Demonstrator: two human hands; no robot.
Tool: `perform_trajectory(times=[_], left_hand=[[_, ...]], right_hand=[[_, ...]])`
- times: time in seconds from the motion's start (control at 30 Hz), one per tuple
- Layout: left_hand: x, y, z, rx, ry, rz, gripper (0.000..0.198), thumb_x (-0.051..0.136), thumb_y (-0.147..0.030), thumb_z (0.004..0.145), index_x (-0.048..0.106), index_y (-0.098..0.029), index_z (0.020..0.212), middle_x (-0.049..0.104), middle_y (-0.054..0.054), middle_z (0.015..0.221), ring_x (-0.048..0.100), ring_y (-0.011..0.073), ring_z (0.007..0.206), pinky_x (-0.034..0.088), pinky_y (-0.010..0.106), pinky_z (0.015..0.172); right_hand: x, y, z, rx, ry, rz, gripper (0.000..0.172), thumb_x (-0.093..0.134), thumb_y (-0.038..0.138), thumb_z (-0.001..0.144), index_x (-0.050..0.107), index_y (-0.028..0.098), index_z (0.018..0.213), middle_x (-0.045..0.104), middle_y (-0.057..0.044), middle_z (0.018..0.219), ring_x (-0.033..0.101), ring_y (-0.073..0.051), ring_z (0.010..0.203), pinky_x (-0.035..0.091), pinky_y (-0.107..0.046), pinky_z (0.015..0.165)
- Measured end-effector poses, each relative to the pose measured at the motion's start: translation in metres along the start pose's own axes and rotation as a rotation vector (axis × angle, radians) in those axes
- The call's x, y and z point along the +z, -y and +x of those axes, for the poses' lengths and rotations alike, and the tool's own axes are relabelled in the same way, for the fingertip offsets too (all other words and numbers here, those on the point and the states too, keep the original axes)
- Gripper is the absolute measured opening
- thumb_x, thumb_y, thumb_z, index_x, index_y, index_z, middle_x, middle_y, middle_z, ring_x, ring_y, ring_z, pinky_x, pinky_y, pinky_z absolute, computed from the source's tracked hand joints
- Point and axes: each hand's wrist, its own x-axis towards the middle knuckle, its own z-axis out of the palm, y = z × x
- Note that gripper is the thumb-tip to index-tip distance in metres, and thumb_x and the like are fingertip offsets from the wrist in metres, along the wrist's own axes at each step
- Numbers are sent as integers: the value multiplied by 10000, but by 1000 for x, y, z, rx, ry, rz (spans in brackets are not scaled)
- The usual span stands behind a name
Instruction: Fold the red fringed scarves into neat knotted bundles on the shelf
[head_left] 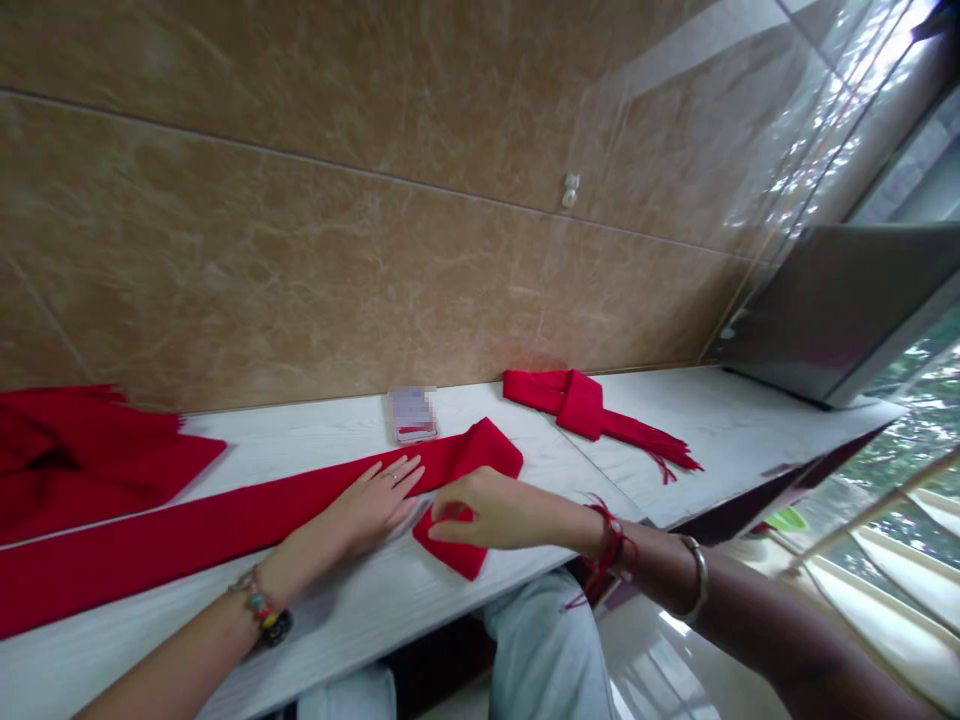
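Observation:
A long red scarf (225, 525) is laid in a narrow strip along the white counter, its right end folded over at an angle and turned toward me. My left hand (379, 500) rests on the strip, palm down, with its fingers stretched out. At the folded end, my right hand (480, 510) is curled with thumb and fingertips close together at the cloth's left edge. Its fingers partly hide the fold, so the exact grip is hard to see. Behind and to the right lies another red scarf (581, 405), wrapped into a knot-like band with its fringe spread out.
More red fringed cloth (82, 460) lies bunched at the left. A phone (412, 415) sits on the white counter (337, 590) by the tiled wall (300, 250). A dark grey box-shaped object (847, 310) stands at the far right end, near a window.

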Motion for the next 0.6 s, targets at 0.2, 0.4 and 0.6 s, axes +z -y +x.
perform_trajectory(times=[0.2, 0.4, 0.6], left_hand=[[-10, 24, -31, -107, 71, -13, 434, 228, -345, 910, 395, -219, 1289, 323, 59, 1393, 284, 185, 1275, 255, 378, 1024], [-7, 16, -27, -161, 66, -6, 449, 244, -392, 905, 345, -245, 1317, 277, 58, 1412, 246, 205, 1292, 229, 423, 1028], [-6, 40, -17, -150, 14, 111, 431, 313, -392, 895, 354, -283, 1310, 270, 62, 1414, 254, 222, 1288, 234, 421, 1025]], right_hand=[[-20, -91, 14, 635, -378, 109, 220, 497, 243, 794, 623, 131, 936, 640, -108, 989, 568, -162, 866, 416, -239, 704], [-8, -150, 28, 672, -202, 317, 131, 582, 225, 723, 656, 125, 765, 679, -46, 718, 601, -126, 613, 463, -213, 540], [-22, -184, 38, 603, -376, 335, 121, 533, 175, 731, 629, 106, 754, 666, -48, 684, 594, -123, 584, 471, -224, 565]])
